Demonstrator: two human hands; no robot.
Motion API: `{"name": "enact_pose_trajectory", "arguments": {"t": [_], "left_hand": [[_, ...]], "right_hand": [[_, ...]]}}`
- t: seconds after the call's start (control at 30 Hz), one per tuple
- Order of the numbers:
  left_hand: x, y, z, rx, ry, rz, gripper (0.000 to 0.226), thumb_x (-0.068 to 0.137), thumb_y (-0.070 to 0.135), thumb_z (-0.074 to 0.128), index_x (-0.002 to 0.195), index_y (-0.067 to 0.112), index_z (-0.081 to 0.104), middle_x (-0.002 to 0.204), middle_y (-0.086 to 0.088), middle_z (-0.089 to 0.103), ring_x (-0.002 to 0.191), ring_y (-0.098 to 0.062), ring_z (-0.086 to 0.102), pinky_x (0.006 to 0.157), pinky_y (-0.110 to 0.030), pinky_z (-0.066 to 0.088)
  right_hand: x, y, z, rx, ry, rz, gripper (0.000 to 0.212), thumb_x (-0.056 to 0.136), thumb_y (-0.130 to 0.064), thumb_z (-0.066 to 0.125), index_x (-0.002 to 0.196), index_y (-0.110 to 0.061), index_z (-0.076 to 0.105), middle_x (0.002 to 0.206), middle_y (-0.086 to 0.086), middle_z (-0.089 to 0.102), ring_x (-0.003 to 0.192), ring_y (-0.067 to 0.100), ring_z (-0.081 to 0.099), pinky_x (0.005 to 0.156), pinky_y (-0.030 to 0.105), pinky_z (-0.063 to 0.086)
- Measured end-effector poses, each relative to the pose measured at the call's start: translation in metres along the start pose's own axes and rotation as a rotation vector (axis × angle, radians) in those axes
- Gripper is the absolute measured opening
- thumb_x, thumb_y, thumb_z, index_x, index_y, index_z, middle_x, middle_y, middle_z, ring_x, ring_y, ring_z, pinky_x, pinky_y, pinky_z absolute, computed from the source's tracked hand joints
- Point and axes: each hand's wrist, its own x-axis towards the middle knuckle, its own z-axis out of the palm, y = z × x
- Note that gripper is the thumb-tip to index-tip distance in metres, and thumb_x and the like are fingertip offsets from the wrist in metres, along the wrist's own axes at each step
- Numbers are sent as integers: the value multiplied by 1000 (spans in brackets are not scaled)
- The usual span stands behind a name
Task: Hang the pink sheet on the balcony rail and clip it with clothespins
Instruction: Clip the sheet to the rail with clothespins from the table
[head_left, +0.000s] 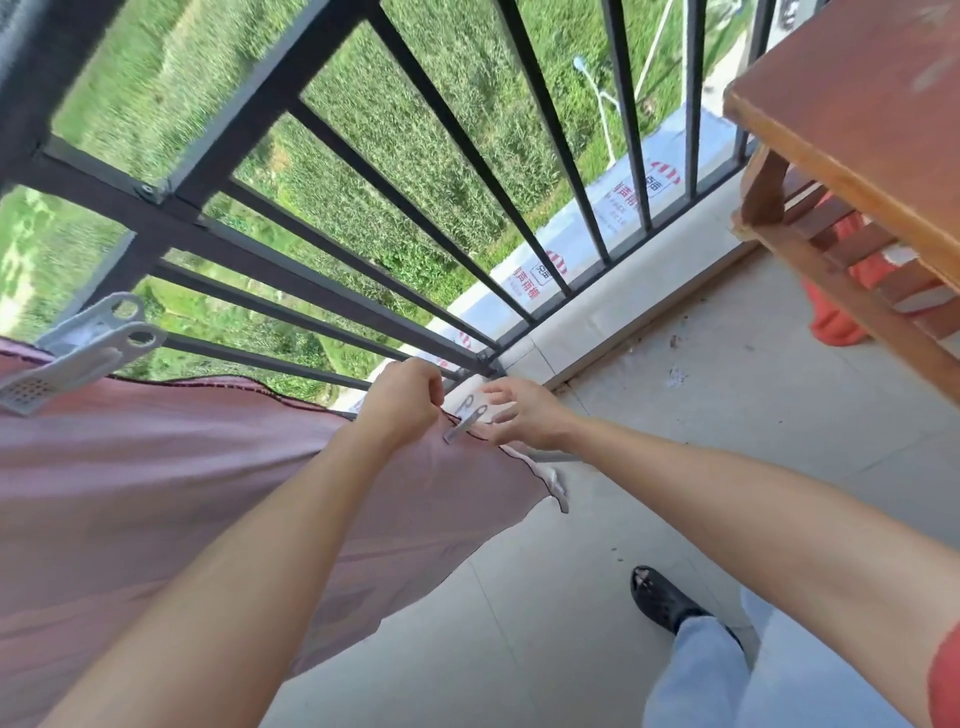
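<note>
The pink sheet (182, 467) hangs over a low grey bar in front of the dark balcony rail (332, 291). A large grey clothespin (78, 353) clamps its top edge at the far left. A second grey clothespin (465, 423) sits on the sheet's right end. My left hand (402, 402) pinches the sheet's hem just left of that pin. My right hand (524, 413) hovers right beside the pin with fingers spread and relaxed, holding nothing.
A brown wooden table (852, 104) stands at the right, with an orange object (841, 317) under it. Beyond the bars lie a white ledge (587, 228) and green field. My foot in a black sandal (665, 597) stands on the tiled floor.
</note>
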Motion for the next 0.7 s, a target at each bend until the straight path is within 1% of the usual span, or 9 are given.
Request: {"name": "enact_pose_trajectory", "arguments": {"t": [0.1, 0.13, 0.17, 0.23, 0.27, 0.33, 0.47, 0.57, 0.7], "left_hand": [[-6, 0, -3, 82, 7, 2, 26, 72, -4, 48, 82, 15, 63, 86, -4, 64, 82, -27, 60, 67, -37, 53], [-7, 3, -4, 108, 22, 10, 24, 76, -1, 49, 87, 16, 62, 90, -4, 64, 83, -27, 60, 67, -36, 51], [-8, 7, -5, 124, 44, 28, 23, 79, 1, 50, 90, 17, 62, 93, -3, 64, 86, -27, 59, 67, -35, 49], [-11, 20, -7, 143, 103, 81, 21, 83, 3, 51, 93, 17, 62, 96, -1, 63, 89, -26, 59, 67, -33, 47], [-11, 29, -9, 145, 129, 107, 20, 84, 4, 51, 94, 17, 62, 95, -1, 63, 89, -26, 59, 67, -33, 48], [-11, 52, -8, 132, 155, 177, 20, 84, 4, 49, 92, 17, 62, 94, -1, 64, 85, -26, 60, 69, -35, 53], [-12, 117, 2, 68, 142, 344, 17, 84, 9, 49, 91, 20, 60, 95, -4, 65, 85, -26, 59, 68, -34, 51], [-11, 177, 11, 24, 106, 491, 15, 87, 15, 52, 98, 19, 62, 105, -5, 65, 97, -29, 60, 75, -35, 50], [-27, 268, 23, -20, 54, 653, 16, 87, 17, 50, 99, 20, 61, 107, -4, 63, 104, -26, 57, 70, -28, 38]], "right_hand": [[-14, 8, -15, -25, 60, 53, 74, 74, 1, 80, 139, -16, 49, 129, 11, 54, 103, 25, 65, 89, 40, 56], [-21, 9, -23, -41, 76, 65, 73, 73, 3, 80, 138, -14, 49, 128, 13, 56, 102, 27, 65, 86, 38, 57], [-30, 11, -32, -66, 102, 76, 72, 73, 4, 80, 136, -12, 51, 125, 13, 57, 100, 26, 64, 79, 30, 57], [-54, 16, -51, -102, 163, 103, 63, 75, 4, 78, 132, -11, 55, 117, 11, 59, 92, 21, 59, 61, 14, 48], [-67, 20, -62, -121, 196, 122, 59, 76, 3, 78, 129, -12, 57, 113, 9, 58, 91, 19, 56, 60, 14, 46], [-95, 31, -83, -191, 290, 181, 55, 76, -6, 81, 126, -13, 59, 110, 5, 59, 92, 19, 57, 70, 24, 47], [-166, 52, -134, -298, 519, 280, 49, 80, -15, 79, 125, -10, 60, 112, 5, 63, 96, 21, 60, 81, 25, 45], [-222, 68, -181, -327, 710, 363, 42, 83, -20, 72, 123, -14, 61, 116, 3, 64, 97, 19, 59, 79, 27, 45], [-297, 93, -248, -332, 915, 468, 40, 84, -24, 69, 123, -16, 61, 112, 3, 65, 96, 23, 62, 75, 28, 47]]}}
